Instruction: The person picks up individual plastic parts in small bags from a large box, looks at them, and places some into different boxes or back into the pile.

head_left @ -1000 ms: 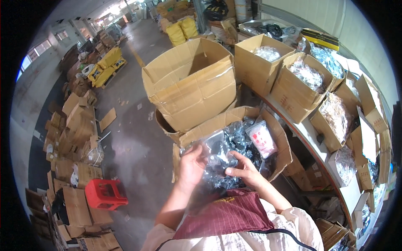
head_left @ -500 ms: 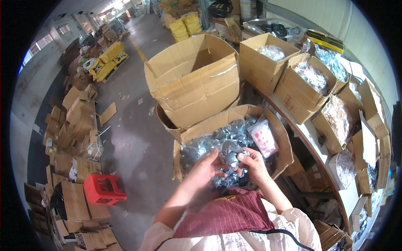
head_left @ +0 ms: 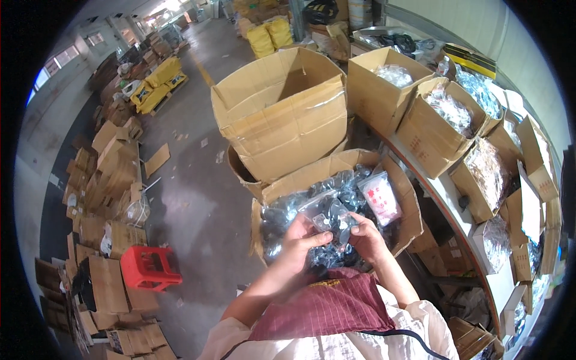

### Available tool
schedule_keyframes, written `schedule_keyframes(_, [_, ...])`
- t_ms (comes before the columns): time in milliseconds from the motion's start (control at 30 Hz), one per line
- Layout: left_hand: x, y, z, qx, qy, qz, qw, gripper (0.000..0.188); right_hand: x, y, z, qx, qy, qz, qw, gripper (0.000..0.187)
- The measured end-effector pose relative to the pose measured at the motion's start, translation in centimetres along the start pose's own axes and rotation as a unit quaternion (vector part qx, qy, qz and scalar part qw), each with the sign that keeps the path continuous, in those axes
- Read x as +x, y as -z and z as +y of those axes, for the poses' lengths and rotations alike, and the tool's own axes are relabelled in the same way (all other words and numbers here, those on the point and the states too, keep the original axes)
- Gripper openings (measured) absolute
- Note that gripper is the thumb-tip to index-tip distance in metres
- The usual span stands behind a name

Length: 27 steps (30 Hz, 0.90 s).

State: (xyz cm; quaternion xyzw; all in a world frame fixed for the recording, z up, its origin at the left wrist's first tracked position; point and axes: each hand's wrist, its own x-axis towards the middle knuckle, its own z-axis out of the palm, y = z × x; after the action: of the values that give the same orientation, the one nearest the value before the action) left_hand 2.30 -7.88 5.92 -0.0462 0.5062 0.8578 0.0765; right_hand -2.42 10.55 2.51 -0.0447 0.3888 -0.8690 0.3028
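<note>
Between my hands, above an open carton (head_left: 414,207), is a clear plastic bag (head_left: 337,221) with dark grey pieces in it; their exact kind is not clear. My left hand (head_left: 300,241) is closed on the bag's left side, thumb laid across the front. On its right side my right hand (head_left: 367,239) pinches the bag, the thumb near the top. Many similar clear bags with dark contents (head_left: 279,216) fill the carton below. A white bag with red print and pinkish contents (head_left: 381,197) lies on them at the right.
A tall open carton (head_left: 282,141) stands just beyond. To the right, a curved table (head_left: 441,186) bears several cartons of clear bags (head_left: 447,111). On the floor at left are a red plastic stool (head_left: 150,267) and stacked flattened cardboard (head_left: 108,282).
My left hand has gone from loosely spread fingers to gripping the bag, its thumb now across the front. The bag has been turned and spread slightly between both hands.
</note>
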Motion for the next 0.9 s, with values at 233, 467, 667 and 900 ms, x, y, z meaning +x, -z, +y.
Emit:
schedule_keyframes(233, [0.2, 1.2, -0.8, -0.079, 0.089, -0.027, 0.993, 0.034, 0.1, -0.1, -0.5, -0.045, 0.0, -0.001, 0.999, 0.038])
schedule_keyframes(467, [0.1, 0.8, -2.1, -0.081, 0.083, -0.007, 0.993, 0.032, -0.1, -0.1, 0.4, -0.101, 0.03, -0.027, 0.994, 0.044])
schedule_keyframes(667, [0.2, 0.8, -2.4, -0.002, 0.041, 0.025, 0.999, 0.041, -0.2, 0.4, 1.1, -0.225, 0.111, -0.028, 0.968, 0.054])
schedule_keyframes(900, [0.4, 0.8, -0.9, 0.084, 0.019, -0.025, 0.996, 0.057, 0.5, 1.7, 1.1, -0.397, 0.175, -0.012, 0.901, 0.054])
